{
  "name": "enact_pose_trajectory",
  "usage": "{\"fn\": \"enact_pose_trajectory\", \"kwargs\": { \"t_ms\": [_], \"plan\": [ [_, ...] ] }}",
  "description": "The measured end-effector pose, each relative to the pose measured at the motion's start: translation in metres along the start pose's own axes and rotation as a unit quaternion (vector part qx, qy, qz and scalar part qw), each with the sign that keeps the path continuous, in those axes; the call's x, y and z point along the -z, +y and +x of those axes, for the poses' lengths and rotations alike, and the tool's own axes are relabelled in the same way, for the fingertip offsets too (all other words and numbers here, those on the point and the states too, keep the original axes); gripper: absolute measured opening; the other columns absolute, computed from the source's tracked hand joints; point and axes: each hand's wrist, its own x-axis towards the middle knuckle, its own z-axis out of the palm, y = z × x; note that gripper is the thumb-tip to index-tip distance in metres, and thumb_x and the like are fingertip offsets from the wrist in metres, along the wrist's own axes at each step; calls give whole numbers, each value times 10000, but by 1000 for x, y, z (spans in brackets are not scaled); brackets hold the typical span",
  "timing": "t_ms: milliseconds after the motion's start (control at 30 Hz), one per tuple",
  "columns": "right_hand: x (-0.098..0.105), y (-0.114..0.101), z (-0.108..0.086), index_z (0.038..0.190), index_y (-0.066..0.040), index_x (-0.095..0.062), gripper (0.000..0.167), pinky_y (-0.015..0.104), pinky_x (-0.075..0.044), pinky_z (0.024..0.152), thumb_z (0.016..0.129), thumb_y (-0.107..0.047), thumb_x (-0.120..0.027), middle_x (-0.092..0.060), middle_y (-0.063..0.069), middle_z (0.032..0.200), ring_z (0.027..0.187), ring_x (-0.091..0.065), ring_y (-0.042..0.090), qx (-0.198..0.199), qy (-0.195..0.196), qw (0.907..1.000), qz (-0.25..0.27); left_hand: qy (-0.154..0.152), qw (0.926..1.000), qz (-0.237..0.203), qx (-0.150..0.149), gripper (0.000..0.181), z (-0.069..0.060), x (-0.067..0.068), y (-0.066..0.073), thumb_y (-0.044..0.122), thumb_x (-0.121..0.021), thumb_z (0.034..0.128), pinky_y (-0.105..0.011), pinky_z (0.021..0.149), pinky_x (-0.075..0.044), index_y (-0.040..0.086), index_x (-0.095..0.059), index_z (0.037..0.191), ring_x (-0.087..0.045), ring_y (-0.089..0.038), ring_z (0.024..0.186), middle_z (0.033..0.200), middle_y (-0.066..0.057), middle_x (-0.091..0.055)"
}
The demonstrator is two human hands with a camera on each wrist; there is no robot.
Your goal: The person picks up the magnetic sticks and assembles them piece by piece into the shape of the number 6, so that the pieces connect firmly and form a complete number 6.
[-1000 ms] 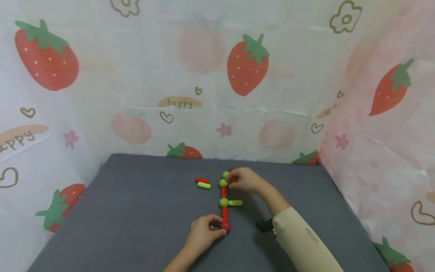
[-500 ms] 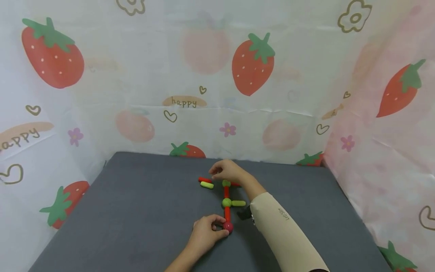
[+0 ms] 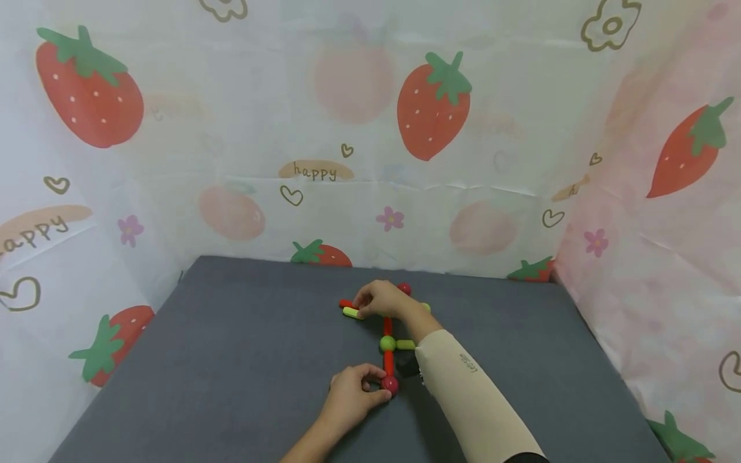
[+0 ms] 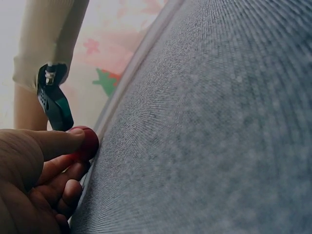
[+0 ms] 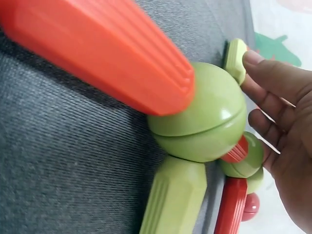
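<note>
A red ball (image 3: 390,385) (image 4: 88,144) at the near end of a chain of balls and rods is pinched by my left hand (image 3: 350,399) (image 4: 34,180). From that ball a red rod (image 3: 388,363) runs to a green ball (image 3: 388,344) (image 5: 202,114), which has a light green rod (image 3: 406,344) (image 5: 175,195) on its right side. My right hand (image 3: 384,300) (image 5: 287,107) reaches over the chain's far part, its thumb and fingers at the end of a loose yellow-green rod (image 3: 352,313) (image 5: 236,61). The hand hides part of the chain.
A loose red rod (image 3: 345,303) lies just behind the yellow-green one. Another red ball (image 3: 404,288) sits near the far edge of the grey table (image 3: 231,360). Behind stands a cloth printed with strawberries (image 3: 434,112).
My right hand has moved left from the far part of the chain to the loose yellow-green rod and grips its end. My left hand has kept its hold on the red ball.
</note>
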Motion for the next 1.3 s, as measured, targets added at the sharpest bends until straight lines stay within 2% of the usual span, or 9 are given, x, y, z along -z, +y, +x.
{"fn": "enact_pose_trajectory", "kwargs": {
  "t_ms": [500, 767, 933, 1100, 1200, 1300],
  "plan": [
    [-11, 6, 3, 1041, -175, -779, 190, 278, -547, 765, 868, -216, -844, -724, -67, 932, 862, -647, 83, -26, 207, 9996, -196, -30, 10000, 23, 7, 276, 1, 1, 1, 304, -889, 800, -374, 741, -362, 220, -770, 1035, -525, -133, 777, 883, 79, -676],
    [-2, 1, -3, 1079, -185, -783, 185, 281, -547, 803, 897, -203, -812, -739, -70, 980, 908, -656, 75, 196, 229, 9986, -446, -13, 10000, 95, 29, 271, 1, 1, 3, 299, -888, 801, -405, 795, -332, 218, -769, 1030, -520, -134, 775, 879, 77, -668],
    [14, -7, -19, 1109, -224, -783, 179, 306, -549, 822, 932, -201, -766, -726, -107, 1013, 966, -659, 109, 401, 286, 9963, -707, -38, 9999, 72, 109, 267, -1, 1, 4, 295, -888, 801, -406, 780, -332, 218, -769, 1028, -513, -147, 775, 869, 67, -657],
    [31, -15, -41, 1097, -221, -788, 194, 391, -516, 890, 918, -156, -752, -726, -101, 1019, 1068, -619, 223, 657, 565, 9931, -792, -10, 9999, 77, 74, 262, 0, 0, 3, 296, -888, 801, -382, 765, -364, 225, -768, 1024, -526, -135, 782, 869, 68, -666],
    [38, -18, -55, 1079, -215, -793, 184, 423, -476, 913, 908, -155, -762, -732, -89, 1025, 1077, -587, 275, 786, 740, 9904, -867, 13, 9999, 119, 32, 258, 1, 0, 2, 299, -885, 805, -364, 747, -389, 230, -768, 1024, -531, -127, 792, 875, 76, -670],
    [43, -21, -71, 1073, -212, -795, 171, 424, -462, 902, 909, -170, -771, -734, -85, 1031, 1039, -579, 272, 915, 865, 9878, -921, 38, 9999, 166, 18, 264, 1, -1, 1, 307, -888, 800, -365, 746, -376, 229, -768, 1022, -525, -128, 793, 863, 72, -659]
  ]
}}
